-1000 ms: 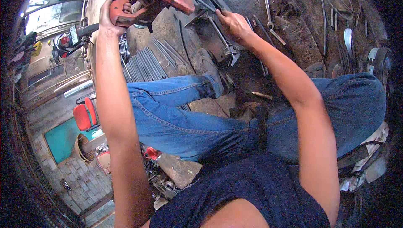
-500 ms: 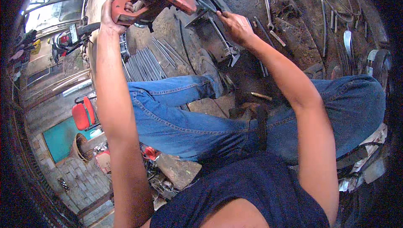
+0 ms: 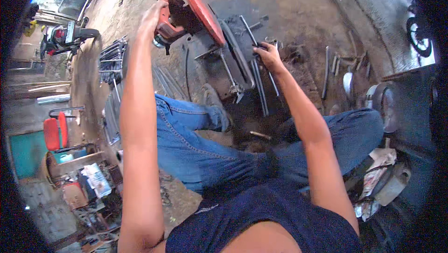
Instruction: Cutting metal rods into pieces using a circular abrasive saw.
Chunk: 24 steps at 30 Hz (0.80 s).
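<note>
At 11 o'clock, the L hand (image 3: 151, 18) is grasping the red handle (image 3: 167, 27) of a machine, prob. a cut-off saw; its grip is wrapping round firmly. The red guard (image 3: 202, 13) is standing tilted at approx. 12 o'clock, just right of the handle, and the long dark base (image 3: 248, 83) is lying below it. At approx. 1 o'clock, the R hand (image 3: 270, 58) is holding a thin metal rod (image 3: 248, 29) in its fingers, w/ the far end pointing toward 11 o'clock. More rods (image 3: 260, 87) are lying on the floor (image 3: 291, 3) at 2 o'clock, near this hand. For good work, the L hand should be keeping the handle steady w/o twisting, and the R hand should be guiding the rod straight, w/ fingers well apart from the guard.
</note>
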Available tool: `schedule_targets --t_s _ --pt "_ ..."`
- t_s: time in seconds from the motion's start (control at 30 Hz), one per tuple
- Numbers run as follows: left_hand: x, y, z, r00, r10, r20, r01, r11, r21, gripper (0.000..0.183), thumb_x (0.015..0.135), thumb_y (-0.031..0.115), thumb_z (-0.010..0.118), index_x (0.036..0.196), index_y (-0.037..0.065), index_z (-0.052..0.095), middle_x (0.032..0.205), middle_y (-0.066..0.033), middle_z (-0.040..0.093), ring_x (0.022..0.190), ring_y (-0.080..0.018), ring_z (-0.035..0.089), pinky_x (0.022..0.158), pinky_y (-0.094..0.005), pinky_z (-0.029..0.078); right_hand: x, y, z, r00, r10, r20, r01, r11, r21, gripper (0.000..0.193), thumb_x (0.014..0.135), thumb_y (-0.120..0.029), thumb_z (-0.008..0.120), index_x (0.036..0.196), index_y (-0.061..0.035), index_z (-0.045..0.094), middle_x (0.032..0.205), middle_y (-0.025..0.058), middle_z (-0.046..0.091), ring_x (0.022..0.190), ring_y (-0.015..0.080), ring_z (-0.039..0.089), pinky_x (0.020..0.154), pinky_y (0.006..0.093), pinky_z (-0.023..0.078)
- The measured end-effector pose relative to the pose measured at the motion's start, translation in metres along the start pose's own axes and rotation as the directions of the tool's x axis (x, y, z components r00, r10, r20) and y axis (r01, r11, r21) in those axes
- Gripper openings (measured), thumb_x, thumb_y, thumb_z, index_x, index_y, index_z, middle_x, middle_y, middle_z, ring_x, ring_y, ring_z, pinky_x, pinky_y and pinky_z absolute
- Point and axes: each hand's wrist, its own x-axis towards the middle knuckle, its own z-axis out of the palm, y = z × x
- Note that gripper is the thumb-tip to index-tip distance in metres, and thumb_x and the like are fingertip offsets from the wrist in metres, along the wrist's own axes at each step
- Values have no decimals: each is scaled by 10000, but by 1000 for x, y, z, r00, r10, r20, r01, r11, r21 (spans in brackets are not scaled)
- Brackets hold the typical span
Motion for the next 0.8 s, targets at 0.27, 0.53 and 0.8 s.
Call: schedule_targets --t_s 0.27,0.53,0.8 --pt "-26 39 3 980 74 -185 62 767 639 442 734 388 506 890 -1 646 949 -257 599 915 -387 584 808 -423 453 -32 -110 -15 997 -66 51 56 983 176 206 833 -70 546 1017 15 580 809 50 626 599 68 519 549 201 445" --pt "-80 96 24 706 631 -322 -363 713 600 339 761 306 604 963 34 618 903 -197 627 862 -335 608 773 -403 467 -81 -216 -4 969 -220 114 218 975 34 237 858 -119 536 1069 -22 586 860 18 627 696 66 523 629 205 425" --pt "-128 119 83 804 558 207 -512 825 -237 291 847 277 551 923 10 636 843 -92 648 794 -156 616 762 -280 470 -131 -256 -2 912 -383 148 368 922 118 255 882 -101 499 1097 29 539 876 17 603 743 65 500 655 202 411"
